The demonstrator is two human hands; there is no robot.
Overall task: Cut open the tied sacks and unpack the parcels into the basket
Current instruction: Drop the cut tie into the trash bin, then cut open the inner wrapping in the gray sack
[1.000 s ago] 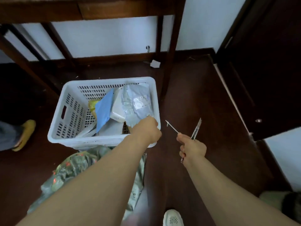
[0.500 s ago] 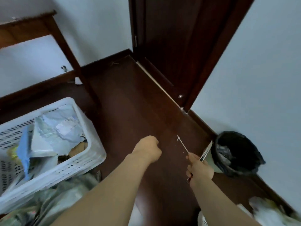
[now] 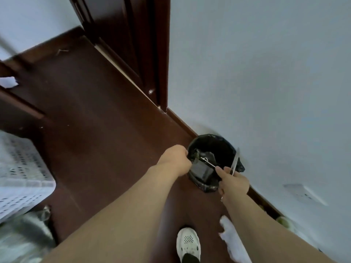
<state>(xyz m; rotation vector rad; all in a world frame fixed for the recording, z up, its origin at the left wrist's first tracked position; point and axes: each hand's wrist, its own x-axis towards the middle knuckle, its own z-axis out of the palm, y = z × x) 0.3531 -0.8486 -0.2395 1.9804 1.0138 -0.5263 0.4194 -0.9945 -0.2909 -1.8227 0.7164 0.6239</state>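
Head view: the cutter (image 3: 235,160) stands nearly upright in my right hand (image 3: 234,182). Its long axis runs from the fist up toward the wall (image 3: 266,73), the blade tip uppermost and leaning slightly right. The same hand is grasping both things: its fingers are wrapped round the cutter's handle, and the thumb and forefinger pinch one end of a thin white tie (image 3: 208,162). The tie slants up and left from that pinch, and its knotted end hangs over the mouth of the black bin (image 3: 210,136).

The bin sits on the dark floor (image 3: 106,130), tight to the skirting, with the wall just beside the blade on the right. To the left, bare floor opens toward the door (image 3: 121,35).

My left hand (image 3: 174,160) is clenched, knuckles up, touching the bin's near-left rim; I cannot tell whether it pinches the liner. The tie's free end lies between the two hands.

The white basket (image 3: 24,179) is at the left edge, well apart from both hands, with a blurred sack (image 3: 22,236) below it.
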